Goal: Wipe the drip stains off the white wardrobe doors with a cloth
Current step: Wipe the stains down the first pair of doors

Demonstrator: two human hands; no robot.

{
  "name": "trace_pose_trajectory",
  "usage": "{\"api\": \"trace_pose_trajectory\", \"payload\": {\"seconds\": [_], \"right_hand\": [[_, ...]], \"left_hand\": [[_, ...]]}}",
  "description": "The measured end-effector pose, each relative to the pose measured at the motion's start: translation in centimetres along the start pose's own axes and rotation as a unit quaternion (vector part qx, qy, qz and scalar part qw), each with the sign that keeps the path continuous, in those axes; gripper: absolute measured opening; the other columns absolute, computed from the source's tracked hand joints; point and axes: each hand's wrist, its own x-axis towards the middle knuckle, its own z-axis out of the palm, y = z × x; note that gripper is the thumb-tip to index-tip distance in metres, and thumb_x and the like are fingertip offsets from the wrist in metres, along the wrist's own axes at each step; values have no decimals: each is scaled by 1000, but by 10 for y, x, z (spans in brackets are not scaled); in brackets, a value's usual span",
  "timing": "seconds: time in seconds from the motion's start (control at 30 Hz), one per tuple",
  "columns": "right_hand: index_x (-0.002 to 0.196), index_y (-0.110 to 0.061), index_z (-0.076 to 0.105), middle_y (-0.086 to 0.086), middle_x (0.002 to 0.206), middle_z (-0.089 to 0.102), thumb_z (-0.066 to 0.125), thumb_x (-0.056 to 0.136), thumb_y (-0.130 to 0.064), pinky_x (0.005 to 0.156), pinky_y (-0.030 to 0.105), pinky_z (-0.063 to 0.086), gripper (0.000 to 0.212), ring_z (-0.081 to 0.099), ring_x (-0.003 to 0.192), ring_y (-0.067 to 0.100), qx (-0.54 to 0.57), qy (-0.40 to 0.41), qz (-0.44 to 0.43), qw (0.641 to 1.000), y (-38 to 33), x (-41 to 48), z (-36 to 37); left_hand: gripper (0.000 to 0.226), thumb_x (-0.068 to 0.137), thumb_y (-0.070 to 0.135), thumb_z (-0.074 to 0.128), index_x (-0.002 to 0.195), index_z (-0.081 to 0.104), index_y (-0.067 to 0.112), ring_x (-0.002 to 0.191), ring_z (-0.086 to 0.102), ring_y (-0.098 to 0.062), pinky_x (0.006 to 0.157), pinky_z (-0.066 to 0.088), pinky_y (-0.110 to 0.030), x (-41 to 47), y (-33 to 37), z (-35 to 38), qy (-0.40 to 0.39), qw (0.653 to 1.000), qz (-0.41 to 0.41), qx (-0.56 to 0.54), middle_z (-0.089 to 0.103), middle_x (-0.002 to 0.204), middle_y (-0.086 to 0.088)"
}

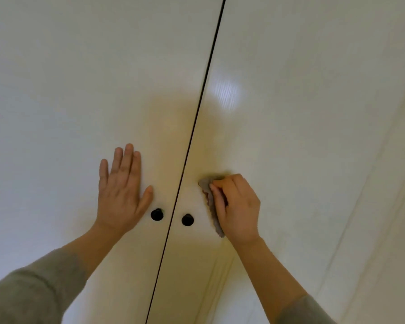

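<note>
On the right door (290, 136) my right hand (237, 206) grips the cloth (208, 197) to scrub; left hand (121, 192), fingers (126, 160) straight, steadies the left door (68, 101).

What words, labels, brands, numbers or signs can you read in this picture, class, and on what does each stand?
None can be read: the glossy white wardrobe doors, the two round black knobs and the crumpled grey cloth in the right hand show no lettering.

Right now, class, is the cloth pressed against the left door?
No, the right hand grips the cloth against the right door, while the left hand lies flat on the left door.
</note>
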Motion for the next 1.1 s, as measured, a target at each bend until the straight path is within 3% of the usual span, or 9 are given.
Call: {"api": "trace_pose_trajectory", "payload": {"seconds": [0.2, 0.4, 0.5, 0.57, 0.7, 0.8, 0.9, 1.0, 1.1], "right_hand": [[85, -2, 74, 11, 88, 68, 65, 85, -2, 64, 31, 48, 9, 61, 76, 25, -12, 73, -99, 992, 11, 62, 45], [89, -4, 73, 3, 97, 61, 67, 84, -1, 70, 32, 47, 9, 54, 84, 18, 3, -14, -205, 979, 19, -11, 57], [95, -11, 68, -1, 101, 59, 61, 95, -13, 71, 29, 49, 7, 57, 83, 18, -13, -10, -155, 988, 18, -59, 51], [85, -8, 73, 3, 92, 68, 61, 97, -20, 64, 32, 51, 20, 59, 77, 19, -28, -9, -122, 992, 19, -82, 49], [79, -11, 77, 1, 81, 69, 55, 101, -28, 58, 31, 51, 35, 55, 74, 16, -43, -78, -107, 990, 14, -97, 29], [80, -14, 75, 3, 82, 66, 55, 97, -22, 66, 30, 45, 28, 54, 77, 19, -44, -18, -60, 997, 11, -59, 9], [91, -17, 68, 4, 90, 59, 63, 93, -15, 69, 34, 42, 6, 53, 79, 23, -71, 64, -69, 993, 27, 0, -1], [93, -15, 66, 7, 91, 59, 61, 97, -18, 64, 33, 44, 8, 54, 81, 23, -98, 106, -42, 989, 51, 25, 4], [95, -22, 57, -2, 95, 50, 60, 94, -14, 63, 29, 37, 9, 49, 80, 21, -100, 111, -34, 988, 54, 1, 12]], "left_hand": [[78, 95, 48, 29, 157, 8, 5, 153, 0, -29, 122, 1, -53, 4, -10, 22, 78, 996, 28, 19, 5, 165, -12], [79, 95, 48, 31, 157, 8, 5, 153, -2, -27, 122, -2, -50, 5, -12, 24, 97, 994, 40, 20, 7, 164, -12], [79, 95, 48, 31, 157, 10, 4, 153, -2, -27, 122, -3, -50, 3, -14, 24, 97, 994, 43, 20, 10, 163, -14], [79, 95, 48, 31, 157, 10, 4, 153, -3, -26, 122, -3, -50, 3, -16, 25, 96, 994, 42, 23, 11, 163, -16], [80, 94, 48, 30, 157, 8, 4, 153, -4, -26, 122, -4, -50, 2, -14, 25, 91, 995, 44, 16, 12, 163, -17], [80, 95, 49, 29, 157, 8, 4, 153, -4, -26, 122, -3, -51, 2, -15, 24, 92, 995, 40, 16, 11, 163, -17], [80, 95, 50, 28, 157, 8, 4, 153, -4, -26, 122, -1, -53, 1, -14, 24, 92, 995, 40, 14, 9, 164, -15], [80, 96, 51, 27, 157, 8, 4, 153, -4, -26, 122, 0, -55, 1, -14, 24, 92, 995, 41, 13, 8, 164, -15], [80, 95, 51, 27, 157, 9, 3, 153, -4, -26, 122, 0, -55, 1, -14, 24, 95, 995, 41, 12, 9, 164, -16]]}}
